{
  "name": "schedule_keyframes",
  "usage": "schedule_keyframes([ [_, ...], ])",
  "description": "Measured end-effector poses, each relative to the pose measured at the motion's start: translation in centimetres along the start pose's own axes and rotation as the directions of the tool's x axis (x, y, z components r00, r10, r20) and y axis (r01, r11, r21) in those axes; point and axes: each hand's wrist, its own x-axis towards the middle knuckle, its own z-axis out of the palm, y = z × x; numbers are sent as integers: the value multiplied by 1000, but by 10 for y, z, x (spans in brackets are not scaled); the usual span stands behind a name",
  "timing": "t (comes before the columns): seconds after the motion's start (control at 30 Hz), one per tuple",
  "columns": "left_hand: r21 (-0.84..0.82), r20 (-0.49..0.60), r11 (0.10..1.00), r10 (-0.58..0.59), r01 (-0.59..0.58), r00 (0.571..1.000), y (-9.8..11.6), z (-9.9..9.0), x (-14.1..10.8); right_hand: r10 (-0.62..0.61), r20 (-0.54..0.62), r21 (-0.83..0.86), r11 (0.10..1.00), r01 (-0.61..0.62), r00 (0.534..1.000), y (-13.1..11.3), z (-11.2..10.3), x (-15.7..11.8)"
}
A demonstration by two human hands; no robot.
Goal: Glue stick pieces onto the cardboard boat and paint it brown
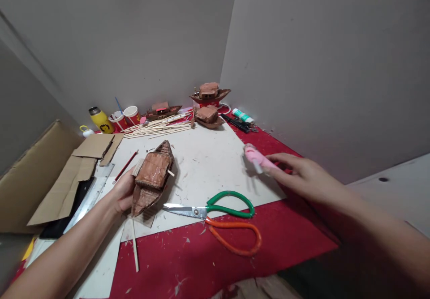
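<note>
My left hand (125, 192) is closed around the side of a brown model boat (152, 171) with a boxy cabin roof, lifted over the white board. A short pale stick pokes out from the boat's right side. Over the right part of the board, my right hand (295, 171) grips a pink glue gun (258, 156), with a whitish rod showing at its lower side. Between the hands lie scissors (215, 214) with one green and one orange handle, blades apart and pointing left. A thin wooden strip (135, 245) rests below the boat.
Behind are more model boats (210, 92), a pile of thin sticks (159, 125), paper cups (131, 114) and a yellow bottle (101, 120). Cardboard pieces (72, 173) and a pencil (125, 167) lie left. Black pens (237, 122) and a green-white tube (243, 116) sit near the right wall.
</note>
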Motion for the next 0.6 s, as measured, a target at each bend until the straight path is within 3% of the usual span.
schedule_keyframes([
  [0.07,6,11,1000,-22,22,1000,1,3,3,114,11,325,939,-111,993,-13,-10,-1],
  [0.17,47,57,996,-75,73,996,2,7,7,194,29,715,681,-156,981,-34,-12,1],
  [0.23,91,78,994,-61,54,995,0,9,10,181,105,814,549,-189,978,-47,-4,6],
  [0.3,127,41,991,24,-29,999,-3,9,12,102,245,840,474,-264,964,-58,8,14],
  [0.4,141,-28,978,157,-152,987,-5,4,10,8,367,815,479,-326,930,-68,24,26],
  [0.5,284,-96,926,286,-249,953,-2,-6,0,-38,302,785,578,-225,953,-76,31,34],
  [0.6,587,-211,750,507,-307,836,-5,-15,-15,-74,231,743,657,-127,970,-83,35,37],
])
